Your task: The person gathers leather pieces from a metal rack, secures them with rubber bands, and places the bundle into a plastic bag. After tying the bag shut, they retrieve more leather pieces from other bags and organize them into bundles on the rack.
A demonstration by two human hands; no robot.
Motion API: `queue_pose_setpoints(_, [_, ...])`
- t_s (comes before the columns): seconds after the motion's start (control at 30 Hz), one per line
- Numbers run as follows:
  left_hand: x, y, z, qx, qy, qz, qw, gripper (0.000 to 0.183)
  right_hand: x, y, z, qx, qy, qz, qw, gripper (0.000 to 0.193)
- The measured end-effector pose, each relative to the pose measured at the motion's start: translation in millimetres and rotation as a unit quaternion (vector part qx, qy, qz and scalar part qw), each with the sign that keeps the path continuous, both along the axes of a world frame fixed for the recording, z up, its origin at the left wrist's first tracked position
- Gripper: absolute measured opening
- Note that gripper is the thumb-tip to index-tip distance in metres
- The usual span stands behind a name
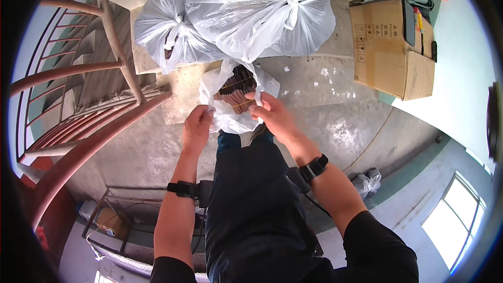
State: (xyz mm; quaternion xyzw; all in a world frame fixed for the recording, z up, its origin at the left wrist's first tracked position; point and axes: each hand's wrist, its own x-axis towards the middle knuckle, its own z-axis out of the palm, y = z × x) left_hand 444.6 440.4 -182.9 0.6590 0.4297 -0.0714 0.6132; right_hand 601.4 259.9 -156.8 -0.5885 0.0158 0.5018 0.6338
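The head view looks down at a person's two hands holding a small bag (230,118) near the middle of the frame. The bag is thin, clear-white plastic. It is open at the top, and dark brown sticks (237,90) lie packed inside it.

The left hand (197,126) pinches the left edge of the bag mouth, with the fingers closed on the plastic. The right hand (272,111) pinches the right handle, a thin white strip, between thumb and fingers. The bag hangs between the two hands, just above the person's dark trousers (251,188).

The plastic looks soft and floppy, and it may be a bit slippery. It could tear if pulled hard. The sticks look stiff and give the bag some weight, so it sags in the middle. The two handle loops at the top look like the best place to hold it.

Above the small bag, in the upper middle of the frame, sit two big bags (246,13), white and tied shut. A cardboard box (390,55) stands at the upper right. A red-brown stair rail (84,68) curves down the left side. The floor (325,110) is grey concrete with white specks on it. Each wrist wears a black band (314,167).
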Motion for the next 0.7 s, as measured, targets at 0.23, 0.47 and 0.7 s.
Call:
queue_pose_setpoints(0.23, [2, -21, 8, 0.08, -0.159, -0.205, 0.962, 0.011, -16, 30, -23, -0.166, 0.114, 0.046, 0.978, 0.043])
queue_pose_setpoints(0.47, [0, -16, -13, -0.184, -0.205, 0.009, 0.961, 0.052, -30, 8, -42, -0.121, 0.064, 0.058, 0.989, 0.017])
queue_pose_setpoints(0.7, [24, 15, -43, 0.278, -0.119, -0.408, 0.861, 0.092, -13, -17, -25, -0.079, 0.129, 0.066, 0.986, 0.013])
